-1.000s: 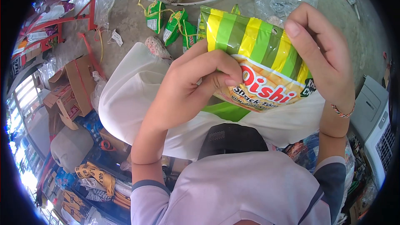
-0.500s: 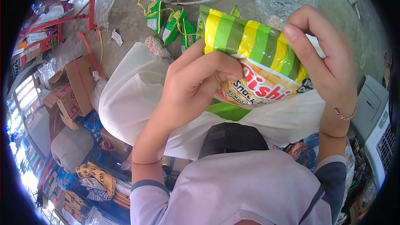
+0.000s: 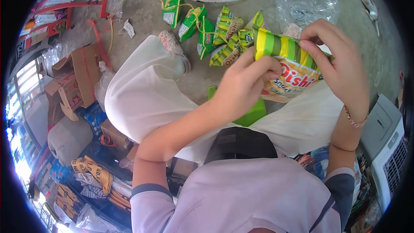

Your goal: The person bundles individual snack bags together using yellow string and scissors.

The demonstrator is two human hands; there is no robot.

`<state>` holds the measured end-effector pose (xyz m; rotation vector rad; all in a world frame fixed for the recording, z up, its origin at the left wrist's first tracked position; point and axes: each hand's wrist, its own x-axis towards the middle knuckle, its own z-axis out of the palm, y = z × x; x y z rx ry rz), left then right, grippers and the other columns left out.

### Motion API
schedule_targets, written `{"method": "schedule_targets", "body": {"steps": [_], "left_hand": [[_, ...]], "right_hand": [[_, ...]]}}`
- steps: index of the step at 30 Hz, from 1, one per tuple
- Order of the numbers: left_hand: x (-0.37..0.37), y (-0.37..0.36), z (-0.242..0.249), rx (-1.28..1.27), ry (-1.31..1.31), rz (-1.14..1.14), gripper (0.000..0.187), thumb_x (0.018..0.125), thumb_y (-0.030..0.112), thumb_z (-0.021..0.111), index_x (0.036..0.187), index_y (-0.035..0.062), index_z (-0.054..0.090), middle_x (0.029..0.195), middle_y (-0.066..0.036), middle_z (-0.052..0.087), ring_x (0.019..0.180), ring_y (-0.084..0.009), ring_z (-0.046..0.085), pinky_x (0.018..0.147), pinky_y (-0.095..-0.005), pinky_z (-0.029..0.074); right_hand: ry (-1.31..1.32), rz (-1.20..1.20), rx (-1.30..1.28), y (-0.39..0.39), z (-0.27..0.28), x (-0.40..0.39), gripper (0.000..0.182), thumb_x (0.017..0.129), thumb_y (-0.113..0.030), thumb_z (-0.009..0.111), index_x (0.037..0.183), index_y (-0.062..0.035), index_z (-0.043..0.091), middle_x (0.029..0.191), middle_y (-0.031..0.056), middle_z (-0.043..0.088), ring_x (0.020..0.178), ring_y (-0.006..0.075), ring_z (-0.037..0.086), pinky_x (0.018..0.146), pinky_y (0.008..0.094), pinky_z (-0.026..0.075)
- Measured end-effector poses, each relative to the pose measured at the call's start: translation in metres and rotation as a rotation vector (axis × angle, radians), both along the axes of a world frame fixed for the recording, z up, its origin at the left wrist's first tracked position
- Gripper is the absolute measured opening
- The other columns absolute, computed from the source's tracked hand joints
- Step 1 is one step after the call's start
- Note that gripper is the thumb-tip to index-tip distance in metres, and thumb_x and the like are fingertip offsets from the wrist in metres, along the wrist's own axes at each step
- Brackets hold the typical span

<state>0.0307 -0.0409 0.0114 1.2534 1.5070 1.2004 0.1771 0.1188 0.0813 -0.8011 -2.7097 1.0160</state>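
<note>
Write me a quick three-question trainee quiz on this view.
1. Fill in: the large red word on the held snack bag reads ____.
2. True or false: only the left hand touches that bag.
3. What lies on the floor ahead: (a) oranges, (b) more snack bags, (c) a hammer?

Key: 1. Oishi. 2. False: the right hand touches it too. 3. b.

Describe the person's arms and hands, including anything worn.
The left hand and right hand are ungloved. A multicoloured braided bracelet circles the right wrist; none shows on the left. Short sleeves: left sleeve pale lilac with a dark grey band, right sleeve dark grey with a pale edge.
</note>
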Motion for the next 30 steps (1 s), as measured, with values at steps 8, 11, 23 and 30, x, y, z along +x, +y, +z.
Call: {"method": "schedule_targets", "body": {"steps": [8,11,23,30], "left_hand": [[0.008,-0.006,-0.011,-0.057,-0.144,-0.077,0.012,0.088,0.001,0.064,0.098,0.0065,0.06,0.104,-0.01,0.054,0.088,-0.0202,0.059,0.077,-0.0313,0.048],[0.012,-0.007,-0.006,-0.121,-0.395,-0.133,0.01,0.09,0.005,0.065,0.098,0.0079,0.06,0.103,-0.009,0.054,0.086,-0.0206,0.059,0.078,-0.0311,0.048],[0.005,-0.006,-0.015,-0.353,-0.766,-0.087,0.016,0.095,0.012,0.064,0.108,0.0046,0.059,0.103,0.002,0.059,0.094,-0.0067,0.055,0.085,-0.0246,0.046],[-0.006,-0.002,0.001,-0.187,-0.363,-0.192,0.012,0.094,0.007,0.064,0.103,-0.0003,0.061,0.103,-0.001,0.056,0.097,-0.0089,0.057,0.085,-0.0247,0.047]], "right_hand": [[0.06,0.013,0.075,0.001,-0.033,-0.006,0.007,0.089,-0.008,0.058,0.091,-0.0016,0.055,0.087,0.011,0.057,0.086,0.0301,0.056,0.082,0.0354,0.043],[0.066,0.018,-0.104,0.02,-0.032,0.007,0.007,0.088,-0.008,0.058,0.089,-0.0014,0.055,0.085,0.0102,0.055,0.083,0.0281,0.054,0.083,0.034,0.041],[-0.008,0.42,-0.281,0.02,-0.013,0.013,0.006,0.08,-0.007,0.061,0.081,-0.0043,0.056,0.08,0.0062,0.053,0.084,0.0268,0.052,0.085,0.0363,0.039],[0.002,0.419,-0.235,0.009,-0.016,0.013,0.008,0.078,-0.007,0.064,0.08,-0.0052,0.057,0.079,0.0064,0.053,0.084,0.0266,0.053,0.084,0.0364,0.039]]}}
